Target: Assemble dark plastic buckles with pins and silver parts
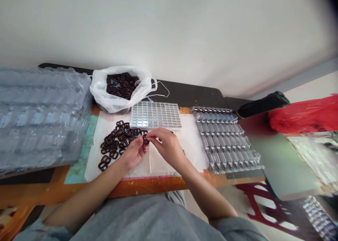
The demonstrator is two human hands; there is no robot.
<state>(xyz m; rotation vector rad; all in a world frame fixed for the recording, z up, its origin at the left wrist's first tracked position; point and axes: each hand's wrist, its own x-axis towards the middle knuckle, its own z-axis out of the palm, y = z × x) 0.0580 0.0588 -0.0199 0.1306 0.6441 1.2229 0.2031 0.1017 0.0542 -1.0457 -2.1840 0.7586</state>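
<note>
Between my two hands, over the white paper (195,146), is a small dark brown buckle (145,139) with an open middle. My left hand (134,153) pinches it from the left with thumb and fingers. From the right, the fingertips of my right hand (166,144) are pressed together at the buckle's upper edge; whether they hold a separate small piece is too small to tell. A loose pile of similar brown buckles (113,142) lies left of my hands. Just behind them sits a clear tray (155,115) with rows of small rectangular pieces.
A white plastic bag (99,84) full of brown buckles stands at the back. Stacked clear plastic trays (44,118) fill the left side. A ridged clear tray (224,139), with dark buckles along its far row, lies right. Beyond it are a black roll (261,105) and red bag (306,114).
</note>
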